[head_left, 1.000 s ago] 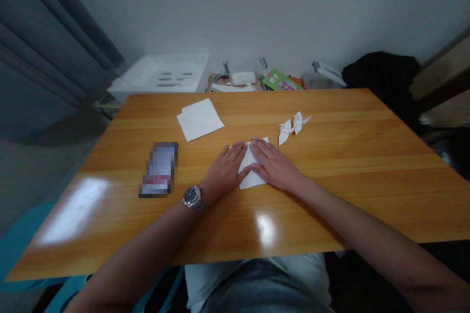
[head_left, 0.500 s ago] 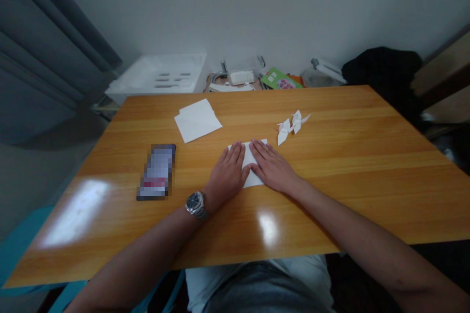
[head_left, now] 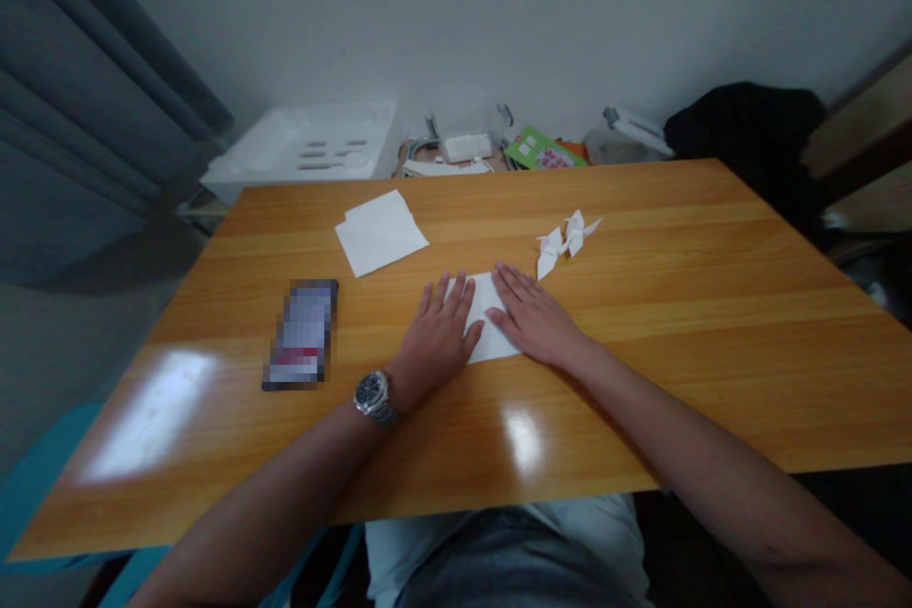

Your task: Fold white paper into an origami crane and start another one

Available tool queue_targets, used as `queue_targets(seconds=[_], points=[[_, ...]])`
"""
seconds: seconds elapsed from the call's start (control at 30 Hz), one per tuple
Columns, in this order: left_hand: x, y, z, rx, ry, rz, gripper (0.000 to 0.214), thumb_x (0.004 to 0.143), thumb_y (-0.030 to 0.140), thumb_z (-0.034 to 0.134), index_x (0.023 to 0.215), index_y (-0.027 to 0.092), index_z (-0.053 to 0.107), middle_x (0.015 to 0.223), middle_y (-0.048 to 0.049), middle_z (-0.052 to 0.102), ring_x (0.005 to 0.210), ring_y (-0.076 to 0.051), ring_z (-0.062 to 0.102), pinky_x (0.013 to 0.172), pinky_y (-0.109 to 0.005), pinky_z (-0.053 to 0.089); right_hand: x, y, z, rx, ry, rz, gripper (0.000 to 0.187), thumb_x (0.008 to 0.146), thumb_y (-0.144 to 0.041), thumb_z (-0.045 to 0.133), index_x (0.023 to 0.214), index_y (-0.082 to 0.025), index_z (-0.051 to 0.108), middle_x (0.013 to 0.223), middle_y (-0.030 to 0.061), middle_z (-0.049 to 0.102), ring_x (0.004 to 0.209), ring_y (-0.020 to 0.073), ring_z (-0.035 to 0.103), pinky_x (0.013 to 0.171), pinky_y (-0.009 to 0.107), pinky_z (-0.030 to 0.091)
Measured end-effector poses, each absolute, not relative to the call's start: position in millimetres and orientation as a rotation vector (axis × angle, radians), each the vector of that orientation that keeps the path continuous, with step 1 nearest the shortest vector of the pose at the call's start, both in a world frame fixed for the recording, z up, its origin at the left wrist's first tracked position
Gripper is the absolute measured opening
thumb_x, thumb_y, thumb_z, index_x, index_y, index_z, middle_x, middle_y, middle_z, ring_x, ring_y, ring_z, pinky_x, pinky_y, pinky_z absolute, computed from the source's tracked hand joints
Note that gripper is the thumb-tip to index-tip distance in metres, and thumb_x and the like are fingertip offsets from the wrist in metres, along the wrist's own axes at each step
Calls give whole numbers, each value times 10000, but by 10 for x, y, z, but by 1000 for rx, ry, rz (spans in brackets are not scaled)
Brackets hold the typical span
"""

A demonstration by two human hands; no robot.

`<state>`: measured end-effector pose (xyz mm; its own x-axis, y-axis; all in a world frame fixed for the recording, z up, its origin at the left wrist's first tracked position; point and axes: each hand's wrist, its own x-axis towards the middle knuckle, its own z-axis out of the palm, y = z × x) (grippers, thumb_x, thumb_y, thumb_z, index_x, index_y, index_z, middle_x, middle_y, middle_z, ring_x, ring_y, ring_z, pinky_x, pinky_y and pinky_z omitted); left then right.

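A folded white paper (head_left: 486,328) lies on the wooden table (head_left: 641,332) in front of me. My left hand (head_left: 438,337), with a watch on its wrist, lies flat on the paper's left part, fingers stretched out. Flat on the paper's right part rests my right hand (head_left: 534,315), fingers extended too. Most of the sheet is hidden under both palms. Two small white folded paper cranes (head_left: 566,239) sit just beyond my right hand.
A stack of white paper sheets (head_left: 380,232) lies at the table's far left-centre. A phone (head_left: 302,332) rests to the left of my left hand. Behind the table are a white tray (head_left: 306,147), a green packet (head_left: 542,150) and a dark bag (head_left: 748,128).
Both hands stay pressed flat on the paper; they have shifted only slightly, with the fingers a little further forward.
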<state>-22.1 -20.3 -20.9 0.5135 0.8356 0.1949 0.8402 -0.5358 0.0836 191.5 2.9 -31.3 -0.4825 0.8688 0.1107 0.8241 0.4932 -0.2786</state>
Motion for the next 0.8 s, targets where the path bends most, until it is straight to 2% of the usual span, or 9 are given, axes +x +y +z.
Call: queue_targets(seconds=[0.2,0.37,0.57,0.7,0.8], points=[[-238,-197,-169,-2733,-1520,-295,629,1066,415,362,1595,77,329,1675,-181,298,1564,-371,251,1269,-589,231,2116,109,-373,-1554,-2430,251,792,1066,-580,196,1609,-12,293,1680,234,257,1586,299,209,1296,506,214],[-255,-181,-173,-2744,-1506,-291,635,1067,421,371,1598,77,325,1671,-173,312,1564,-354,261,1277,-562,235,2200,113,-343,-1603,-2407,242,808,1062,-581,226,1584,27,323,1667,257,282,1580,322,229,1296,507,216],[-243,-183,-167,-2732,-1495,-295,626,1071,404,363,1594,63,327,1674,-201,287,1568,-359,247,1279,-564,221,2019,10,-237,-1422,-2438,236,727,1073,-525,276,1626,-52,272,1688,214,263,1588,301,209,1293,521,223],[-249,-181,-163,-2737,-1496,-312,614,1064,370,372,1586,50,331,1661,-241,291,1569,-352,249,1275,-560,227,1892,-51,-246,-1384,-2518,252,734,1074,-529,296,1618,-36,287,1695,212,233,1590,300,201,1298,500,205],[-259,-172,-188,-2747,-1473,-331,615,1064,371,361,1585,46,324,1662,-246,281,1575,-349,234,1277,-564,218,1866,-63,-271,-1386,-2547,252,728,1070,-543,312,1628,-75,282,1693,201,242,1590,288,204,1299,513,188]])
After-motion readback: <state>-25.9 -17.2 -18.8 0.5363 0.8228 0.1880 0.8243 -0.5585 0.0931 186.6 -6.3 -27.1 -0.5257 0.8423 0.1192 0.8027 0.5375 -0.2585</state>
